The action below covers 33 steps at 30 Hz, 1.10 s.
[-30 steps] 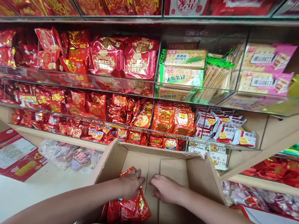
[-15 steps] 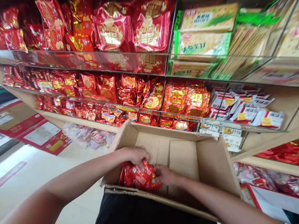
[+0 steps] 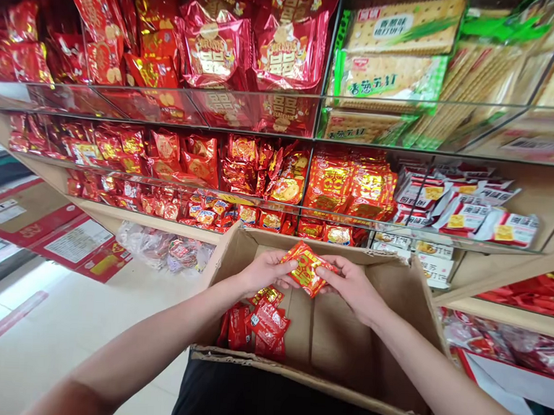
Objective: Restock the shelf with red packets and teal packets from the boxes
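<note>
**Red packets held in both hands over carton's far half**

Item held: a small fanned stack of red packets (image 3: 305,272), count not determinable. Location: near the middle of the far edge of the carton (image 3: 339,338), raised clear of its floor. The stack's long axis slants from upper left to lower right, printed face up. It lies directly between the hands, neither plainly nearer. Left hand (image 3: 268,273): thumb on top, pinching the left side. Right hand (image 3: 350,284): thumb on top, pinching the right side. Loose packets (image 3: 266,324) lie at the carton's near left corner, on the left hand's side. Similar-looking packets (image 3: 330,184) occupy the shelving (image 3: 132,215), beyond the carton's far edge.
</note>
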Each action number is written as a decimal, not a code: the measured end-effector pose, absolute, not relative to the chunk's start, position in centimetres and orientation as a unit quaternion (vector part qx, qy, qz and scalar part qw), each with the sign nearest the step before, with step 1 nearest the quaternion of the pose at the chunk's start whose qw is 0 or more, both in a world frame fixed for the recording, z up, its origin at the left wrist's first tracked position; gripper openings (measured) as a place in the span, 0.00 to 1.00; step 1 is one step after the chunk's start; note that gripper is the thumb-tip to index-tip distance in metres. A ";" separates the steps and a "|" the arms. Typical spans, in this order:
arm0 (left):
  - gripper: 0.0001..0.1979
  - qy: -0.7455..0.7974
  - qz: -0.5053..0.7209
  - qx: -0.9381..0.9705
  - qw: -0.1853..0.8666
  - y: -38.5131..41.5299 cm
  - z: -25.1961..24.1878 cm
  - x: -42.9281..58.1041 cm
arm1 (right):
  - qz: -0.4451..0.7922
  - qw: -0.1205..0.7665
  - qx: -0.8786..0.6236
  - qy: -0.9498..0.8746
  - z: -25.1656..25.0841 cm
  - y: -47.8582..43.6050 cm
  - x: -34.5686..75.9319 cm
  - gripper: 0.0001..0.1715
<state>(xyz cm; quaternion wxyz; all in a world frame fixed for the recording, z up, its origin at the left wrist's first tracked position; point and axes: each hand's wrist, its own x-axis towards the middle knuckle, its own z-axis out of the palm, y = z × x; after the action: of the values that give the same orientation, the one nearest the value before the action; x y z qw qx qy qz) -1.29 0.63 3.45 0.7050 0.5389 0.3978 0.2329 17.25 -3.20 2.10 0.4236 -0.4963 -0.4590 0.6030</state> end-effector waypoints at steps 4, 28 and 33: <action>0.16 0.385 0.304 0.444 0.750 0.1 3.8 -0.5 | 0.615 0.460 -0.489 -0.414 3.2 -3.7 17.6 0.17; 0.16 0.396 0.281 0.579 0.655 0.7 4.9 -1.8 | 0.355 0.672 -0.461 -0.458 11.6 3.7 23.3 0.14; 0.15 0.411 0.230 0.615 0.633 0.0 3.1 -2.8 | 0.135 0.522 -0.570 -0.620 12.6 8.1 24.9 0.22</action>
<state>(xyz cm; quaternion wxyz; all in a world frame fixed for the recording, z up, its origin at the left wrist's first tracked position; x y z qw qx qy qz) -2.77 -0.04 3.11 0.6329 0.6145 0.4111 0.2298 24.90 8.11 12.63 0.5220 -0.5702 -0.6199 0.1347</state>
